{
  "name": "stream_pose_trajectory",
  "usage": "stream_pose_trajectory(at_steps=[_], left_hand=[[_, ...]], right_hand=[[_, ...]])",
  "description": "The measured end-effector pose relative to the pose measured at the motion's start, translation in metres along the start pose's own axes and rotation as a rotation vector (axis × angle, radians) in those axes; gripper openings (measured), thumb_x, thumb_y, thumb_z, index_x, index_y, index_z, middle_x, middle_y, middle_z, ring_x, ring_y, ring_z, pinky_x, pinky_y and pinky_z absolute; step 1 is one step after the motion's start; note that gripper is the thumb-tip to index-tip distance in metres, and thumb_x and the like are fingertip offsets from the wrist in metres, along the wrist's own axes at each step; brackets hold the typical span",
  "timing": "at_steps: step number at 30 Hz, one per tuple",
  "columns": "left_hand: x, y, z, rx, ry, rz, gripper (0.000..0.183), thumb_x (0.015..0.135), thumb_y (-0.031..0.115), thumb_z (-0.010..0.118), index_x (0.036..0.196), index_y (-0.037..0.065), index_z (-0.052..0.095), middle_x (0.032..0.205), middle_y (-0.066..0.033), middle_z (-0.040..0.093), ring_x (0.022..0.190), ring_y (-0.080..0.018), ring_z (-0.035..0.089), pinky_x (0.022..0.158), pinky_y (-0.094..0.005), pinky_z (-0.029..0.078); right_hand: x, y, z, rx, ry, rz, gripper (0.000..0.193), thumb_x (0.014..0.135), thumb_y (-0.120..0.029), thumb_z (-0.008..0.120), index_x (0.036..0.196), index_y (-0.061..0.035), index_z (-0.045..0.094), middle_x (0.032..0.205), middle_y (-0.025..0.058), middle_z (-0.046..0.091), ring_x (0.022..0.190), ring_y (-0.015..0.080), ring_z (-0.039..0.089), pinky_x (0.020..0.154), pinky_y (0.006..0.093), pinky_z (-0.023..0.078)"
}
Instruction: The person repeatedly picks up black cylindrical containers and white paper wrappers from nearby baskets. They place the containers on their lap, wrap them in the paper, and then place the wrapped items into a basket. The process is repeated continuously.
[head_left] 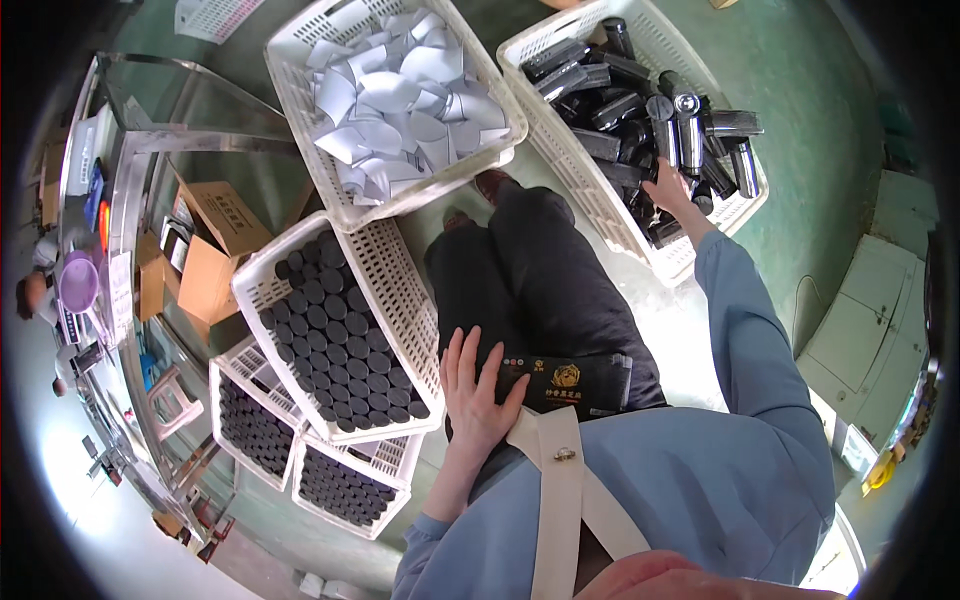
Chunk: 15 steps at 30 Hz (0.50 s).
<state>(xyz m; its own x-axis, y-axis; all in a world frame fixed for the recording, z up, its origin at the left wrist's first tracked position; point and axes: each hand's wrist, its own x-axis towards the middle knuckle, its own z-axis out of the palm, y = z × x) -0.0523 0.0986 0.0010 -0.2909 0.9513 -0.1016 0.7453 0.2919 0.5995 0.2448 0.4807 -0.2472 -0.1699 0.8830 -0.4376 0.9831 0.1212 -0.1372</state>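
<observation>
My left hand (478,390) lies on my lap with its fingers spread. Its fingertips and thumb touch the left end of a flat black printed package (575,383) with a gold emblem, which rests across my thighs. At the far right, my right arm stretches to a white crate (575,165) of glossy black containers. There my right hand (672,190) is among them, thumb and forefinger apart, beside the lower end of a shiny black cylindrical container (663,130). The other fingers are partly hidden, and I see no container clearly between them.
A white crate (490,150) of curled white sheets (410,100) stands ahead. Left of my legs, another crate (385,270) holds upright black cylinders (335,325), with two more crates below. An open cardboard box (225,235) and a metal-framed table (125,200) stand at the left.
</observation>
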Motion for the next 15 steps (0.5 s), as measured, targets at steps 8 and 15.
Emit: stream_pose_trajectory(at_steps=[8, 15], left_hand=[[-0.019, -0.002, 0.003, -0.005, -0.006, -0.029, 0.068, 0.064, 0.029, 0.087, 0.123, 0.005, 0.064, 0.145, -0.022, 0.044, 0.138, -0.0444, 0.036, 0.111, -0.0574, 0.03], [-0.007, -0.011, 0.008, 0.024, 0.039, -0.034, 0.064, 0.062, 0.035, 0.09, 0.114, 0.007, 0.068, 0.138, -0.0199, 0.049, 0.132, -0.043, 0.042, 0.106, -0.0552, 0.034]], right_hand=[[0.008, 0.014, 0.066, 0.346, -0.045, 0.283, 0.085, 0.075, -0.04, 0.074, 0.142, 0.0014, 0.041, 0.132, 0.0248, 0.058, 0.124, 0.0371, 0.056, 0.104, 0.0415, 0.044], [0.056, 0.041, 0.125, 0.76, -0.017, 0.628, 0.09, 0.077, -0.046, 0.078, 0.143, -0.0006, 0.038, 0.093, 0.0107, 0.059, 0.067, 0.0172, 0.053, 0.05, 0.033, 0.039]])
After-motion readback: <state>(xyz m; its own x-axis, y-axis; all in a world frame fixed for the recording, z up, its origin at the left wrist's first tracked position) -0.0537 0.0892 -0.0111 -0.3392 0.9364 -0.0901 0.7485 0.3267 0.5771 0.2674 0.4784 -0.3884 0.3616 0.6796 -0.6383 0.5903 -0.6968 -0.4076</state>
